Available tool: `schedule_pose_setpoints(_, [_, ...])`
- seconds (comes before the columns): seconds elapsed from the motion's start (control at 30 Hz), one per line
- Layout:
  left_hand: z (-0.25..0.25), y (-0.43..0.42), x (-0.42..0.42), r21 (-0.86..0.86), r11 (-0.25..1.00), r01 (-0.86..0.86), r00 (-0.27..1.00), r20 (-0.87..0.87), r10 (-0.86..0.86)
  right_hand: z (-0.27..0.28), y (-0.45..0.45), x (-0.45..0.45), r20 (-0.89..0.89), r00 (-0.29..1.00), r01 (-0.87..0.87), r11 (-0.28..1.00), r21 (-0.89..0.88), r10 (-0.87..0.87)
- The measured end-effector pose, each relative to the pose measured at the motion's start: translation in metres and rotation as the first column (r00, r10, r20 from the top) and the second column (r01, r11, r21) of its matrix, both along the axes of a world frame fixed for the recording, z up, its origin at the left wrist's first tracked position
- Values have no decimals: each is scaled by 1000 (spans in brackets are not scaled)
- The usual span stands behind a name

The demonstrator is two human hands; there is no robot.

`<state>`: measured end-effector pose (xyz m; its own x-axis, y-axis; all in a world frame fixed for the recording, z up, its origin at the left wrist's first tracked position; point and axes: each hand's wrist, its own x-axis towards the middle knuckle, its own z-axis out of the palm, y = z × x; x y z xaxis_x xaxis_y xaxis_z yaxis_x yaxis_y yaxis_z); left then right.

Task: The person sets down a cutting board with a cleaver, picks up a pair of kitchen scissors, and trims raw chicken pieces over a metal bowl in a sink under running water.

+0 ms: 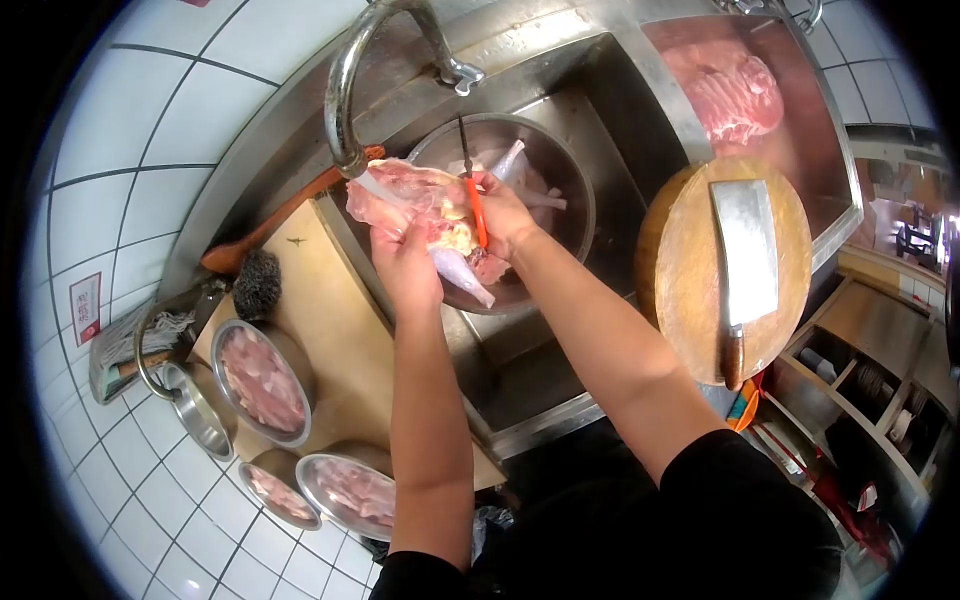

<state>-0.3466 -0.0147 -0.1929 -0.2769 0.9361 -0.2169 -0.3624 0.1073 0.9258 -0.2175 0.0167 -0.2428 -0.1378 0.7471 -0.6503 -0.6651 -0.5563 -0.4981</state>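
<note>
A piece of raw poultry (425, 195), with a pale leg pointing toward me, is held above a round metal basin (585, 190) in the sink. My left hand (408, 268) grips its near left side. Closed at the poultry's right side, my right hand (503, 215) has a knife with an orange-red handle (476, 212) in its fingers, the narrow dark blade pointing away from me. Water from the curved faucet (342, 110) runs onto the meat. More poultry legs (510, 160) lie in the basin, partly hidden by my right hand.
A cleaver (745, 250) rests on a round wooden chopping block (680, 270) at the right. Behind it, a large cut of meat (725, 95) lies in another sink. Bowls of raw meat (262, 375) and a dark scrubber (257, 284) are on the left, near a board (320, 300).
</note>
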Motion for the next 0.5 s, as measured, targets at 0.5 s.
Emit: schedule_pose_setpoints(0.5, [-29, -13, -21, -142, 990, 12, 847, 528, 65, -2, -3, 5, -113, 993, 38, 974, 224, -12])
